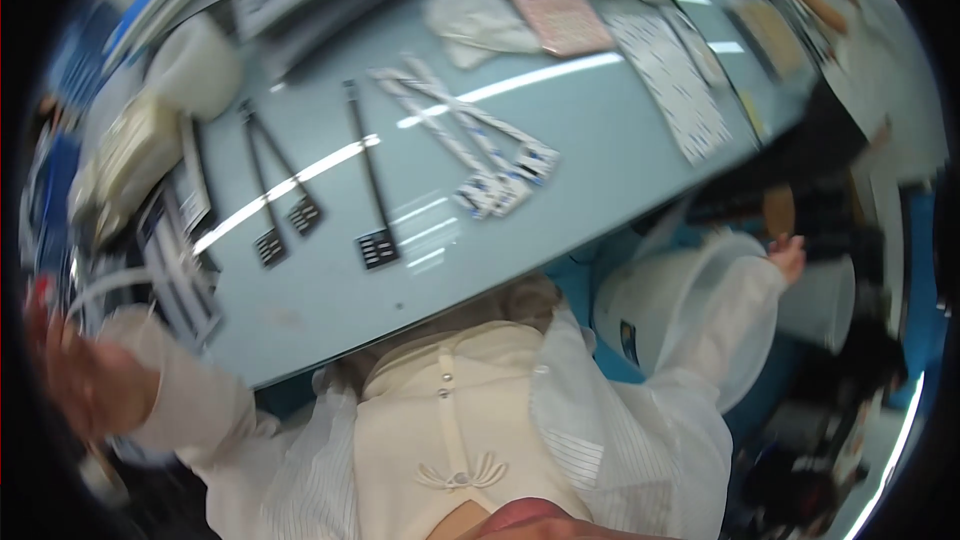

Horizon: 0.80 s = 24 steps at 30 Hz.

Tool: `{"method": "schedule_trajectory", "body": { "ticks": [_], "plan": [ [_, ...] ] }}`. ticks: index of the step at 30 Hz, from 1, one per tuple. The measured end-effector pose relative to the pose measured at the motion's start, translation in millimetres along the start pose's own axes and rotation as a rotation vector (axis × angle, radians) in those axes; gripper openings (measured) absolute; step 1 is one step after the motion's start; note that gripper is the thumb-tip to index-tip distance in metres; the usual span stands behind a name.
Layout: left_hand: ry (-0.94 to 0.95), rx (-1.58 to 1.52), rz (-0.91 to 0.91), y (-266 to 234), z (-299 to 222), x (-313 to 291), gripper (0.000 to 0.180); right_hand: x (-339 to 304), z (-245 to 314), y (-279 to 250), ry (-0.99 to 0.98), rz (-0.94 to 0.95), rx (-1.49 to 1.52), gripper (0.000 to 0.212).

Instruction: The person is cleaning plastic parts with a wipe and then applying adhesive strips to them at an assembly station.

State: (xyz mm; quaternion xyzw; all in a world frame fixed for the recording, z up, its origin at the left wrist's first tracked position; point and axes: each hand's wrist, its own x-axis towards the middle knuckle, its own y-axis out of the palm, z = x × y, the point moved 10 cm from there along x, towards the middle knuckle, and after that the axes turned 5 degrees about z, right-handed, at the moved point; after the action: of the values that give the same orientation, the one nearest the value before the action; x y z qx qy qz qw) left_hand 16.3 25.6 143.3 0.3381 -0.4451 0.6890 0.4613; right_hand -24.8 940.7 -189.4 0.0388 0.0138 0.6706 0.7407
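My left hand (95, 380) is raised at the far left, beyond the table's corner. Its fingers are smeared and partly lost in the dark rim, near a small red thing and a pale curved band (120, 285). Out to the right, my right hand (788, 258) is held over translucent bins, fingers apart and nothing visible in them. On the glass-topped table (330, 325) lie a single black strip with a square, slotted end (377, 245) and a black pair (272, 245). Right of them, several white-and-blue patterned strips (500, 190) are fanned in a crossed bunch.
A large translucent bin (640, 305) stands beside me, right of the table. Along the far side lie a pink calculator (555, 15), a white crumpled bag (475, 25) and a patterned sheet (670, 90). A white roll (195, 65) sits at left. Another person (890, 70) is at far right.
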Motion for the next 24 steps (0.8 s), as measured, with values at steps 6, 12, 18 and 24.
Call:
{"method": "schedule_trajectory", "body": {
  "ticks": [6, 12, 18, 24],
  "plan": [
    [0.332, -0.282, 0.099, 18, -96, 61, 0.009, -388, 259, 136, -0.616, 1.369, 0.483, 0.015],
    [0.267, -0.299, 0.131, 20, -113, 69, 0.017, -621, 305, 94, -1.047, 1.931, 0.641, 0.021],
    [0.252, -0.325, 0.122, 16, -116, 75, 0.021, -681, 299, 75, -0.950, 2.085, 0.742, 0.028],
    [0.344, -0.366, 0.163, 15, -130, 76, 0.012, -672, 281, 72, -0.938, 1.977, 0.748, 0.021]
  ]
}}
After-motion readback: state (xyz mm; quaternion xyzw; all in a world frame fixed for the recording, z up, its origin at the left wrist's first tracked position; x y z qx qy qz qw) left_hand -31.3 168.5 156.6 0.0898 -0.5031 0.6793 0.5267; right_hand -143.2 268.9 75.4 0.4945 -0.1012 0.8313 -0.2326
